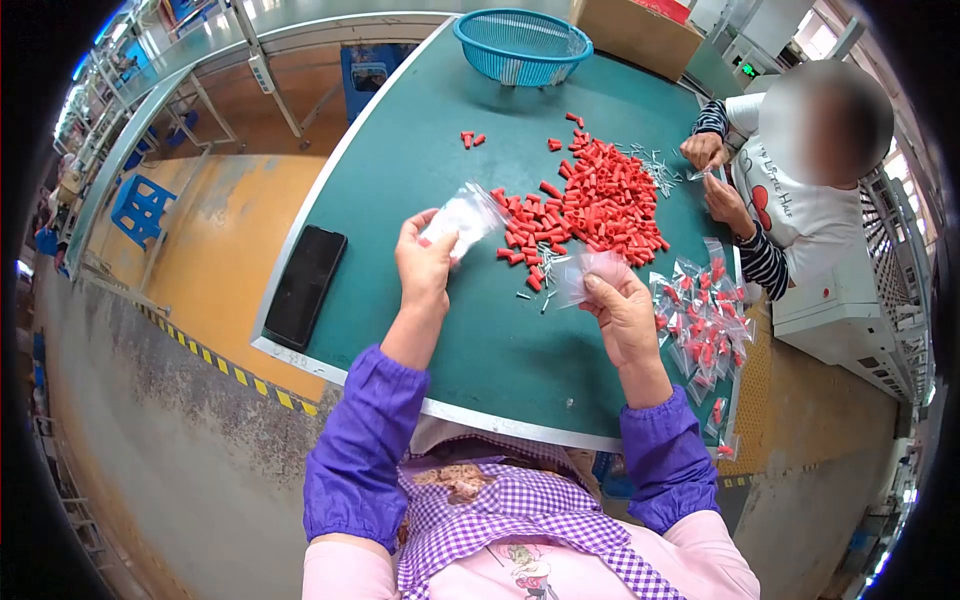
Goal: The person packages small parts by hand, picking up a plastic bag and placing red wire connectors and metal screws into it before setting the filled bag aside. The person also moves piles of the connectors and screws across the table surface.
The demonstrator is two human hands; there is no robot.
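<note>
My left hand (pixel 425 255) is closed on a stack of clear plastic bags (pixel 468 218), held above the green tabletop. A single clear plastic bag (pixel 572 277) is pinched between the thumb and fingers of my right hand (pixel 618 305). Beyond both hands spreads a pile of red plastic sleeves (pixel 600 200). Small metal screws or pins (pixel 547 262) lie at the pile's near edge, close to the right hand's bag. To the right of that hand is a heap of clear bags with red pieces inside (pixel 703 325).
A black phone (pixel 305 287) lies at the table's left edge. At the back stand a blue plastic basket (pixel 522 50) and a cardboard box (pixel 640 35). More metal pins (pixel 655 168) lie near another person's hands (pixel 715 180) across the table (pixel 480 360). A blue stool (pixel 143 210) stands on the floor.
</note>
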